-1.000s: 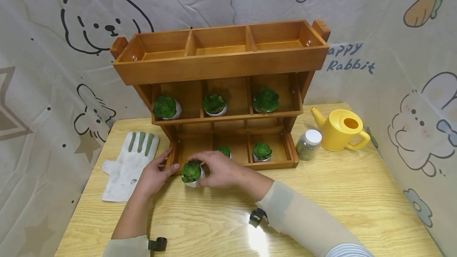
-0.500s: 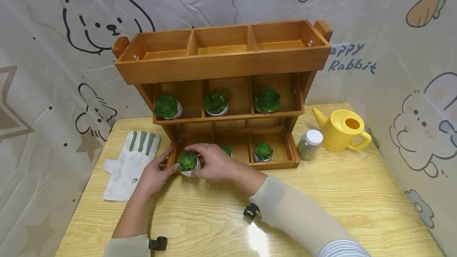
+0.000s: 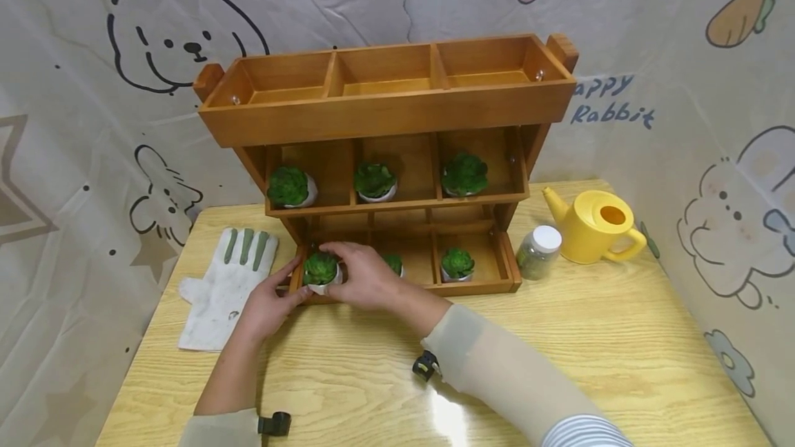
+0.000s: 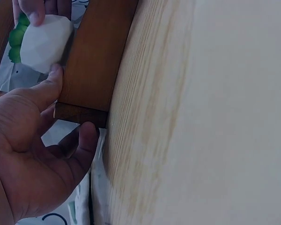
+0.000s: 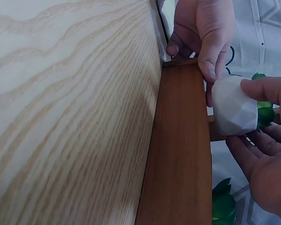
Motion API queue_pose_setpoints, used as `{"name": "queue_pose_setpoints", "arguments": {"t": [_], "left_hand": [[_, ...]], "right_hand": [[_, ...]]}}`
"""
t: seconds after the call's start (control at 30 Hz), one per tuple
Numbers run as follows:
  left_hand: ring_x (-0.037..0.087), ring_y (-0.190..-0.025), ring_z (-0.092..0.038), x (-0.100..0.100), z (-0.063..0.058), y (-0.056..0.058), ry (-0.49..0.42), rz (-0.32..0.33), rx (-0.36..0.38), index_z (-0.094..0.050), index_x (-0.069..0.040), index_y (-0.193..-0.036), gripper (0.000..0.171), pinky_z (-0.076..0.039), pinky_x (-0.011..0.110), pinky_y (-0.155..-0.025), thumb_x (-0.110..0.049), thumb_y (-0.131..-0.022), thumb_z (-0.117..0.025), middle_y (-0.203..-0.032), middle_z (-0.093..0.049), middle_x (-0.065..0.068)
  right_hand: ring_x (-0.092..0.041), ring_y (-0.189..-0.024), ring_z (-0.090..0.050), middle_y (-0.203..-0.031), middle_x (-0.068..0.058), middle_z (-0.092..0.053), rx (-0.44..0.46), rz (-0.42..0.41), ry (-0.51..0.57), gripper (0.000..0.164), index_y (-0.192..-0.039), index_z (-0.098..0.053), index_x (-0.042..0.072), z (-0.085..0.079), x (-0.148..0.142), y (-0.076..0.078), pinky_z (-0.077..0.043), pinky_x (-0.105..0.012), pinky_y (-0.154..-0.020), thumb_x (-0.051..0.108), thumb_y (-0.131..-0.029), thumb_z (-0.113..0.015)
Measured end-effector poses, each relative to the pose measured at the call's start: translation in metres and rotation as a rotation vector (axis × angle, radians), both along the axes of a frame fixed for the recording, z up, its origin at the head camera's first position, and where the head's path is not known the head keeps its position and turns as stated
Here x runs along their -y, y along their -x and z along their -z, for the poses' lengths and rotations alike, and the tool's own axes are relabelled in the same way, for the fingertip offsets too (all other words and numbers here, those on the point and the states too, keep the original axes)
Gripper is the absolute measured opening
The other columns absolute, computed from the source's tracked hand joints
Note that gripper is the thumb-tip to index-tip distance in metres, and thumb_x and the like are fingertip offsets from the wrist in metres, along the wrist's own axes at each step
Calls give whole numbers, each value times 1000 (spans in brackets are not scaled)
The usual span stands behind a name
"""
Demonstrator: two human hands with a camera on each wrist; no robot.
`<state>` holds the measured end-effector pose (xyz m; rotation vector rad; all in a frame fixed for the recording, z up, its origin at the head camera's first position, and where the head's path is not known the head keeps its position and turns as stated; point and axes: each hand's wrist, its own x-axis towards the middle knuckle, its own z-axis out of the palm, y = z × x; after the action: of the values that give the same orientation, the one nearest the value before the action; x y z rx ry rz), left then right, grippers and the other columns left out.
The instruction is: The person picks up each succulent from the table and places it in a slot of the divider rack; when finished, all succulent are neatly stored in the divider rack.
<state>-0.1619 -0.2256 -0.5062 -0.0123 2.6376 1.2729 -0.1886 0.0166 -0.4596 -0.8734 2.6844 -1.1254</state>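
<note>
My right hand pinches a small potted succulent between thumb and fingers, over the bottom tier's left compartment. In the right wrist view its white faceted pot sits just above the front board, tilted, with green leaves facing inward. My left hand grips the left front corner of the three-tier wooden plant stand. In the left wrist view its thumb lies at the board's top edge, close beside the pot, and the fingers bend round the board's end.
Three succulents stand in the middle tier, including one at its centre. Bottom tier: one succulent at right, another partly hidden behind my right hand. A lidded jar and yellow watering can stand right; a glove lies left.
My right hand has carried the potted succulent away from me and slightly left, from in front of the stand to over the bottom-left compartment. My left hand has stayed at the corner.
</note>
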Motion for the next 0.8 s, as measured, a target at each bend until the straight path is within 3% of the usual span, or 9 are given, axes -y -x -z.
{"name": "queue_pose_setpoints", "arguments": {"t": [0.37,0.8], "left_hand": [[38,-116,-64,0,-1,0,0,-11,13,-37,-20,-163,80,-57,36,-80,-45,-97,-74,-146,-54,25],[38,-118,-63,0,1,1,-11,-6,12,-38,-22,-163,81,-57,37,-81,-48,-96,-74,-148,-53,24]], "right_hand": [[-21,-127,-60,-145,-8,-60,23,60,-46,72,-151,-54,12,4,13,7,-49,-31,-104,26,-86,-83],[-22,-128,-59,-143,-8,-62,27,60,-99,71,-149,-55,11,13,23,15,-46,-31,-107,28,-86,-84]]}}
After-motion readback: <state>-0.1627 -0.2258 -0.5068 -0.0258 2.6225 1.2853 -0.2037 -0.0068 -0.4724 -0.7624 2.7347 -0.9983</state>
